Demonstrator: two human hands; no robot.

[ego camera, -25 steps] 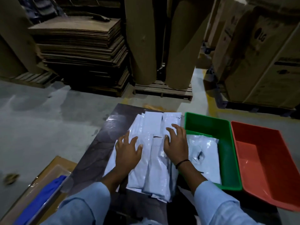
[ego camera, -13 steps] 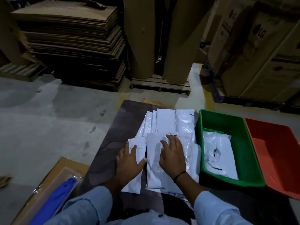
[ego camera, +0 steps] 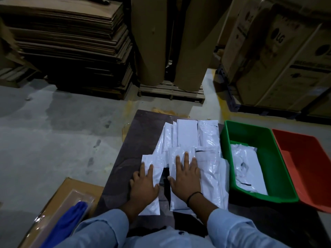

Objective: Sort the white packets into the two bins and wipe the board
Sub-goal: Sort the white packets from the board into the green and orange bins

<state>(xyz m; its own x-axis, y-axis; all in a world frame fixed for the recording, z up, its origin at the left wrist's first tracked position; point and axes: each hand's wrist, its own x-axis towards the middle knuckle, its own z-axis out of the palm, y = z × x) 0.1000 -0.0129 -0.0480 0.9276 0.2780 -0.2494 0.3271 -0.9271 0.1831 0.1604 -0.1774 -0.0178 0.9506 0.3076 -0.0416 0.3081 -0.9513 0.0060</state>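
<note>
Packets (ego camera: 189, 136) overlap on the dark table (ego camera: 129, 163); they look light, limp and slippery. Left hand (ego camera: 143, 187) and right hand (ego camera: 185, 176) lie flat, fingers spread, gripping nothing; a free edge offers the best pinch.

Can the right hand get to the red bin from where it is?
Probably yes. The right hand lies flat on the packets; only the low green bin sits between it and the red bin, and nothing stands above either.

- Grey concrete floor (ego camera: 53, 133), stained, dimly lit.
- Stack of flat cardboard sheets (ego camera: 71, 45) at the back left.
- Two upright brown rolls (ego camera: 170, 38) on a wooden pallet (ego camera: 172, 91).
- Large printed cartons (ego camera: 279, 56) at the right.
</note>
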